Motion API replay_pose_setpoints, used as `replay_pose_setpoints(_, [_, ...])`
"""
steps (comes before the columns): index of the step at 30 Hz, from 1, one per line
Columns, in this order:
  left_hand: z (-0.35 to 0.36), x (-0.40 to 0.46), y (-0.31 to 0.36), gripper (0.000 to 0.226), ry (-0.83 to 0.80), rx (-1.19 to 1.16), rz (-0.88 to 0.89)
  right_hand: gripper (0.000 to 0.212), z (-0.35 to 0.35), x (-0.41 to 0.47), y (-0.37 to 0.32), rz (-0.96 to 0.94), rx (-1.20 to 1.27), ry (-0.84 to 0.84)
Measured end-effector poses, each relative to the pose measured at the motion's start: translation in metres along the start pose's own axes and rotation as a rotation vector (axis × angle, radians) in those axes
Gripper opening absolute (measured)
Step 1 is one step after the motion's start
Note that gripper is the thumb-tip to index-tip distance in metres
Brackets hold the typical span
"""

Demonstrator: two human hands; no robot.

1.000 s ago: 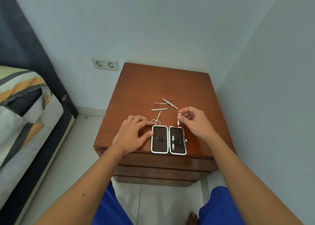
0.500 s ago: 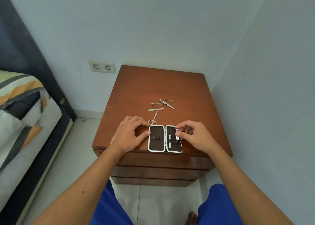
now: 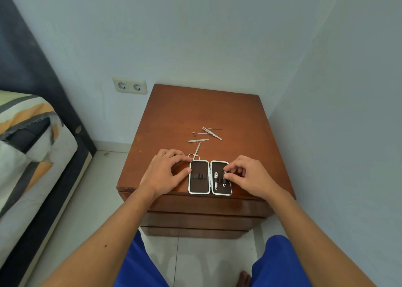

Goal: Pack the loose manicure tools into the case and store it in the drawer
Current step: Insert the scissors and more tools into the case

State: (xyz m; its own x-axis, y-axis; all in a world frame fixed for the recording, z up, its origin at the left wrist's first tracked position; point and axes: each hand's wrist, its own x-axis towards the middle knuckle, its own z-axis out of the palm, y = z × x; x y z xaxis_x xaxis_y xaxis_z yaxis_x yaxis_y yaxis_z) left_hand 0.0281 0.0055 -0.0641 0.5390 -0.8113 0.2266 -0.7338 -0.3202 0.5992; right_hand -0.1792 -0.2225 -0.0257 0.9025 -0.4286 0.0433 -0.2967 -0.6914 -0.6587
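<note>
We look down on a small wooden desk (image 3: pixel 202 110) set in a corner, with walls close behind it and on the right hand's outer side, and bare floor beyond the left hand. One manicure case (image 3: pixel 210 177) lies open flat at the desk's near edge, between our two hands, its near rim almost at the drop. Our left hand (image 3: pixel 165 172) steadies the case's left half, fingers curled at its top corner and thumb pressed against its side. Our right hand (image 3: pixel 250 175) has its fingertips bunched over the right half, pinching a small metal tool (image 3: pixel 225 174) at the strap. Beside it one nail clipper (image 3: pixel 216 180) sits strapped in. Just beyond the left hand's fingertips lies one pair of scissors (image 3: pixel 196 152). Farther back we count about four loose slim tools (image 3: pixel 206 134), some overlapping, with open wood all around them. Compared with a second ago, the right hand has come down from above the desk onto the case, bringing the small tool with it.
</note>
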Motion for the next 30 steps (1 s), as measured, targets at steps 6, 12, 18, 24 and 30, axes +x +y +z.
replay_pose_setpoints(6, [0.000, -0.001, 0.000, 0.030, -0.005, 0.011, -0.001, 0.041, 0.002, -0.014, -0.004, -0.009, -0.011, -0.034])
replay_pose_setpoints(12, [0.000, 0.000, 0.002, 0.030, -0.011, 0.018, 0.003, 0.042, 0.002, -0.018, -0.007, -0.005, -0.015, -0.067])
replay_pose_setpoints(18, [-0.003, 0.000, 0.003, 0.031, -0.021, 0.025, -0.010, 0.042, 0.000, -0.016, -0.008, 0.013, -0.023, -0.101])
replay_pose_setpoints(24, [-0.004, 0.000, 0.004, 0.033, -0.027, 0.040, -0.007, 0.023, 0.003, 0.014, -0.027, 0.013, 0.071, 0.055])
replay_pose_setpoints(30, [-0.003, 0.000, 0.003, 0.031, -0.007, 0.021, -0.002, 0.009, 0.021, 0.072, -0.055, 0.083, 0.002, 0.073])
